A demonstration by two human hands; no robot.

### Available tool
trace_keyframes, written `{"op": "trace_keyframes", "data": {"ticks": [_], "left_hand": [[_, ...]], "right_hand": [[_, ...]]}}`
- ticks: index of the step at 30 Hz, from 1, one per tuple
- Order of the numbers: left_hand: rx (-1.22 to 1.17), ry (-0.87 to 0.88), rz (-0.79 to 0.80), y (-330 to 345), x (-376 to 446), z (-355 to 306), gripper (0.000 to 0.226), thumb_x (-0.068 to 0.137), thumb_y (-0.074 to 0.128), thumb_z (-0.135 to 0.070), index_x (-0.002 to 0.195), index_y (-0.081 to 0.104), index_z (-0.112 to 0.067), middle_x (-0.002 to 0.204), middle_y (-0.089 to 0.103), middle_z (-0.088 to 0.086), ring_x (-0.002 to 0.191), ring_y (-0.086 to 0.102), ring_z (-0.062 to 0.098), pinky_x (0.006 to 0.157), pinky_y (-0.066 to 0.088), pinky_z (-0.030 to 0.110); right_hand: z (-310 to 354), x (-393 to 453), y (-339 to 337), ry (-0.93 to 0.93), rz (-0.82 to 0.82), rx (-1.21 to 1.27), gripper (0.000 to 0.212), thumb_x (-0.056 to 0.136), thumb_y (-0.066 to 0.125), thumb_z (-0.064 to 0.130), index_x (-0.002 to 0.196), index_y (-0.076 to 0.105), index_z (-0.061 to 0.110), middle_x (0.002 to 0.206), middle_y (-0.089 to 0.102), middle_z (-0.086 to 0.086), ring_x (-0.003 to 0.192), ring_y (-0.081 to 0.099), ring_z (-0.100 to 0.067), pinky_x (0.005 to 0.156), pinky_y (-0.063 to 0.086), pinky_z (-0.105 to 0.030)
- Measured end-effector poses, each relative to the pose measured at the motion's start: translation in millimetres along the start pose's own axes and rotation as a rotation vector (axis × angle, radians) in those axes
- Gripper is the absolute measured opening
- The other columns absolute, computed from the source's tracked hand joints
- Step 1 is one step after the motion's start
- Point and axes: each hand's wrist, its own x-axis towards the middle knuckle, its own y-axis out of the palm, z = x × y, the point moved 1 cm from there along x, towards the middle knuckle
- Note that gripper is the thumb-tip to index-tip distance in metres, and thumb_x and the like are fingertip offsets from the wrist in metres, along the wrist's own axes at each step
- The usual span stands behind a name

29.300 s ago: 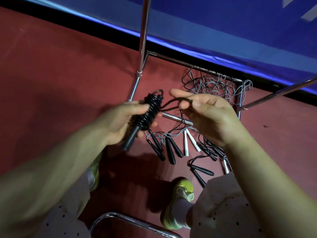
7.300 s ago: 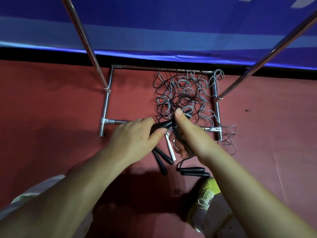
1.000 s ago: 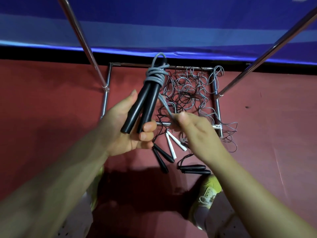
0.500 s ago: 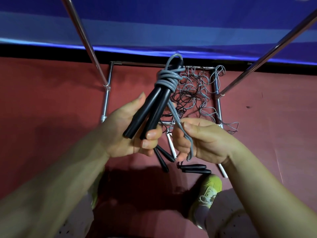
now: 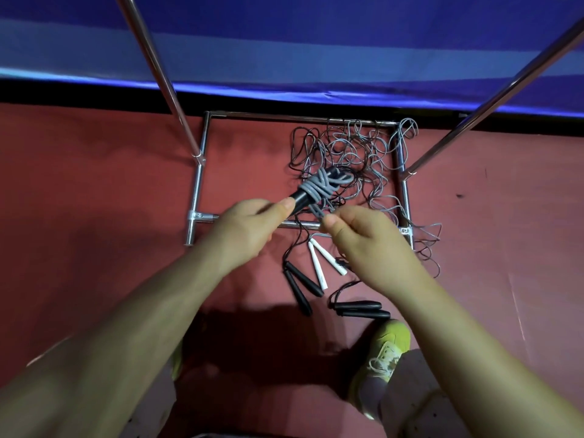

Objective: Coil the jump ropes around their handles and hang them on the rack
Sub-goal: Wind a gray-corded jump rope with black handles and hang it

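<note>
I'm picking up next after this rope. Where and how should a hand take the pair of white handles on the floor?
Grip the white handles around their lower, spread ends, coming from above on the near side. They lie flat on the red floor, joined toward the rack base where the cords tangle; the near ends are free of cord.

Dim, warm-tinted light from overhead casts a broad dark shadow on the red floor (image 5: 94, 184) toward 6 o'clock, chrome rack poles (image 5: 151, 58) glint, and wide-angle distortion bends the softly blurred edges.
</note>
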Motion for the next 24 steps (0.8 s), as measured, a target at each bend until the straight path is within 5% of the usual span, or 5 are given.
{"op": "trace_keyframes", "data": {"ticks": [6, 15, 18, 21, 24], "left_hand": [[0.003, 0.094, -0.036, -0.8, -1.4, 1.9, 0.029, 0.059, 0.064, -0.053, 0.078, 0.065, -0.031, 0.062, 0.056, -0.012, 0.060, 0.050, 0.011, 0.063, 0.043, 0.032], [0.189, 0.055, 0.115, 1.9, -9.7, -1.5, 0.042, 0.061, 0.082, -0.047, 0.071, 0.052, -0.021, 0.061, 0.050, -0.007, 0.060, 0.047, 0.016, 0.060, 0.037, 0.031], [-0.083, -0.035, 0.323, 4.6, -18.1, -7.2, 0.027, 0.072, 0.078, -0.035, 0.080, 0.056, -0.022, 0.063, 0.056, -0.010, 0.063, 0.055, 0.013, 0.057, 0.040, 0.023], [-0.402, -0.179, 0.501, 6.5, -25.3, -15.7, 0.032, 0.074, 0.061, -0.037, 0.100, 0.062, -0.018, 0.087, 0.073, 0.010, 0.080, 0.069, 0.030, 0.072, 0.054, 0.036], [-0.592, -0.290, 0.599, 6.3, -29.0, -22.4, 0.041, 0.071, 0.048, -0.047, 0.088, 0.060, -0.012, 0.070, 0.066, 0.017, 0.060, 0.063, 0.030, 0.063, 0.053, 0.037]], "right_hand": [[2.2, 2.3, 4.6, 0.212, 0.055, 0.487, 0.048, 0.095, 0.048, 0.042, 0.072, 0.066, 0.004, 0.048, 0.042, 0.003, 0.038, 0.030, -0.007, 0.039, 0.025, -0.015], [-0.6, 2.1, 11.9, 0.163, -0.011, 0.277, 0.047, 0.092, 0.054, 0.044, 0.058, 0.056, 0.011, 0.050, 0.042, -0.002, 0.042, 0.032, -0.010, 0.050, 0.028, -0.025], [1.2, 1.9, 6.3, 0.109, -0.033, 0.255, 0.048, 0.093, 0.054, 0.040, 0.062, 0.057, 0.004, 0.047, 0.041, 0.003, 0.044, 0.034, -0.010, 0.048, 0.031, -0.024], [-1.7, 5.1, 0.4, 0.081, -0.037, 0.283, 0.052, 0.093, 0.057, 0.043, 0.064, 0.054, 0.000, 0.041, 0.036, 0.011, 0.041, 0.030, -0.004, 0.043, 0.025, -0.017], [-4.1, 7.1, -0.8, 0.064, -0.005, 0.369, 0.054, 0.083, 0.052, 0.051, 0.062, 0.051, 0.001, 0.047, 0.033, 0.009, 0.043, 0.027, -0.006, 0.044, 0.023, -0.019]]}}
